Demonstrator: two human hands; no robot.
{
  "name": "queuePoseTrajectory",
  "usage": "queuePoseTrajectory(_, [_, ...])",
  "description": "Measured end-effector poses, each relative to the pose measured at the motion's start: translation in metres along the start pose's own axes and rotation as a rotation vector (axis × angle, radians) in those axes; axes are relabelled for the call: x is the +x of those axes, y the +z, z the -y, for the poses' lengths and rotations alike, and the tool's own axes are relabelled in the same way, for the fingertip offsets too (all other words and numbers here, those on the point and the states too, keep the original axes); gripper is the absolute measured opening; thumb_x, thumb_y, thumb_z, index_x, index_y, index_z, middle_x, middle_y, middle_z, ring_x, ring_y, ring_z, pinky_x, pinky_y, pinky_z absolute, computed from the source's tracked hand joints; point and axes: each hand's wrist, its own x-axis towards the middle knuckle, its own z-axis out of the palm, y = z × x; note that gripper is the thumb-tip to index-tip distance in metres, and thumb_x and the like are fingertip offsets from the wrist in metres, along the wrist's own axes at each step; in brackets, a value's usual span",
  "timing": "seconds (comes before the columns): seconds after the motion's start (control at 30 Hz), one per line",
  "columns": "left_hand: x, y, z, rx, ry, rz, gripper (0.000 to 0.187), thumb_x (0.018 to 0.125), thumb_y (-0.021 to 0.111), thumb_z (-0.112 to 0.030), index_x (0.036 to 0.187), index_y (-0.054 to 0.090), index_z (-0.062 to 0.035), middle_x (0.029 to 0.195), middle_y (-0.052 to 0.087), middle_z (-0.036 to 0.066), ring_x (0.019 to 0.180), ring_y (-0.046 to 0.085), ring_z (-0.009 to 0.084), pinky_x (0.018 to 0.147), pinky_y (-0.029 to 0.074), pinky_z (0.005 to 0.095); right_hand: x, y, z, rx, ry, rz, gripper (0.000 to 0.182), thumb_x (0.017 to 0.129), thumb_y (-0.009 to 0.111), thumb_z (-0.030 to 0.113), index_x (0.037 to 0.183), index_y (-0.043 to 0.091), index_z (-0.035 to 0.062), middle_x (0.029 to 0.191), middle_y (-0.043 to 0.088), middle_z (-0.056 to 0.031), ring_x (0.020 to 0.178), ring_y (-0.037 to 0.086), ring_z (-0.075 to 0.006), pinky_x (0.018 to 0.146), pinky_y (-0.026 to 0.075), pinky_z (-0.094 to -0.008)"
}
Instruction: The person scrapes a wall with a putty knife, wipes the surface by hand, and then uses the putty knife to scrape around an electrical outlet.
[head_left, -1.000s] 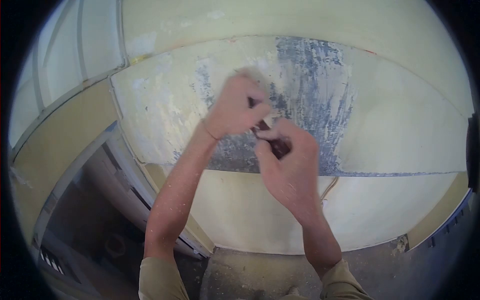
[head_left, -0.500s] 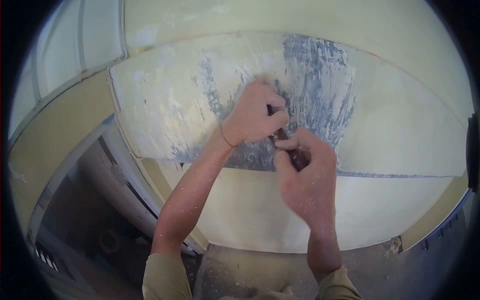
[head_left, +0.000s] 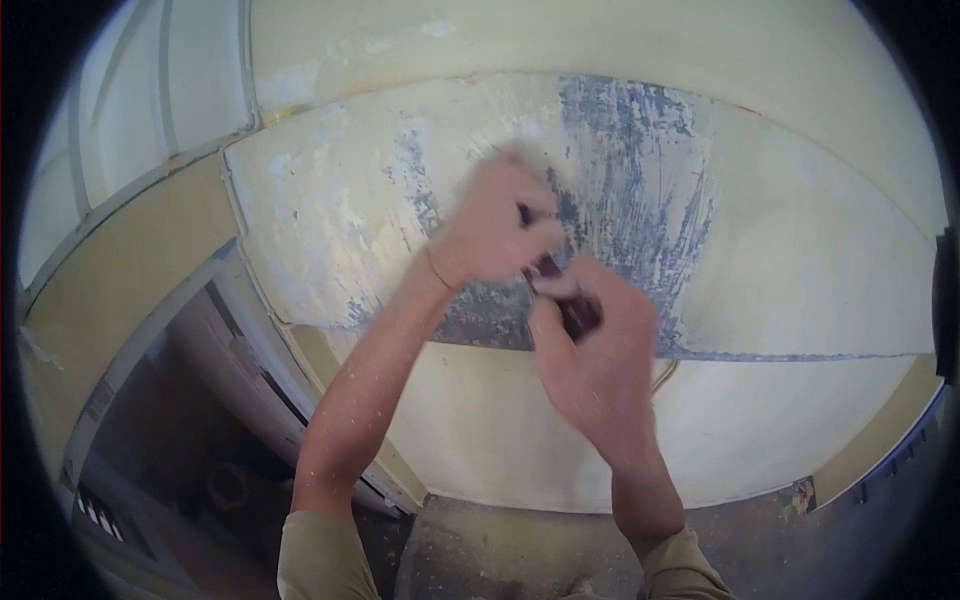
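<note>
Both of my hands grip one paint scraper with a dark red handle (head_left: 580, 318); its working end is hidden behind my fingers. My left hand (head_left: 497, 222), blurred by motion, is closed round the front part, close to the wall panel. Lower down and to the right, my right hand (head_left: 607, 352) wraps round the rear of the handle. In front of them is a raised pale panel (head_left: 810, 240) with flaking paint. A dark grey-blue scraped patch (head_left: 630, 170) shows right of my left hand, with more bared surface below and left of it.
At the lower left a doorway (head_left: 180, 400) opens onto a dark space. White panelled framing (head_left: 130, 120) stands at the upper left. Below the panel is a cream wall (head_left: 500, 430), meeting a dusty grey floor (head_left: 520, 545). Pale flecks lie on my forearms.
Both hands and the scraper have shifted slightly left across the panel, the left hand now more blurred. The grip of each hand stays the same.
</note>
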Motion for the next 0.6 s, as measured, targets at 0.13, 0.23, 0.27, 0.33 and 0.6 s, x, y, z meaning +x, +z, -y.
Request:
queuePoseTrajectory(0.13, [0.003, 0.000, 0.001, -0.057, 0.014, 0.033, 0.022, 0.057, 0.059, -0.014, 0.051, 0.041, -0.0027, 0.051, 0.035, 0.007, 0.057, 0.030, 0.0239, 0.068, 0.034, 0.0356, 0.002, 0.007, -0.003, -0.049, -0.066, -0.046, 0.009, 0.080, 0.062, -0.002, 0.082, 0.053, -0.0011, 0.064, 0.056, -0.0171, 0.051, 0.053, -0.0218, 0.054, 0.044, -0.0327])
queuePoseTrajectory(0.23, [0.001, 0.007, -0.003, -0.093, -0.010, 0.010, 0.022, 0.057, 0.058, -0.014, 0.051, 0.040, -0.0021, 0.051, 0.033, 0.007, 0.057, 0.029, 0.0234, 0.069, 0.034, 0.0349, 0.003, 0.003, -0.003, 0.052, -0.017, 0.003, 0.008, 0.080, 0.061, -0.002, 0.082, 0.053, -0.0005, 0.062, 0.053, -0.0176, 0.050, 0.052, -0.0213, 0.053, 0.044, -0.0332])
queuePoseTrajectory(0.27, [0.004, 0.008, -0.002, -0.157, 0.001, 0.006, 0.022, 0.057, 0.058, -0.013, 0.051, 0.040, -0.0019, 0.051, 0.032, 0.007, 0.057, 0.028, 0.0230, 0.068, 0.034, 0.0347, 0.003, 0.004, 0.002, 0.021, -0.064, -0.018, 0.007, 0.081, 0.061, -0.004, 0.080, 0.054, -0.0016, 0.063, 0.051, -0.0100, 0.055, 0.047, -0.0121, 0.052, 0.039, -0.0280])
queuePoseTrajectory(0.33, [0.008, -0.002, 0.000, -0.118, 0.003, 0.015, 0.022, 0.057, 0.057, -0.013, 0.052, 0.038, -0.0019, 0.051, 0.031, 0.007, 0.057, 0.028, 0.0229, 0.068, 0.034, 0.0345, 0.001, 0.003, 0.002, -0.017, -0.087, -0.033, 0.007, 0.081, 0.061, -0.005, 0.079, 0.055, -0.0027, 0.064, 0.050, -0.0023, 0.060, 0.041, -0.0029, 0.051, 0.034, -0.0227])
queuePoseTrajectory(0.6, [0.014, -0.001, 0.000, 0.000, 0.025, 0.038, 0.025, 0.057, 0.058, -0.013, 0.052, 0.037, -0.0016, 0.053, 0.031, 0.008, 0.059, 0.028, 0.0235, 0.067, 0.033, 0.0354, 0.010, 0.005, -0.007, 0.076, -0.030, -0.057, 0.006, 0.079, 0.061, -0.006, 0.079, 0.056, -0.0027, 0.063, 0.052, -0.0048, 0.059, 0.044, -0.0034, 0.051, 0.036, -0.0235])
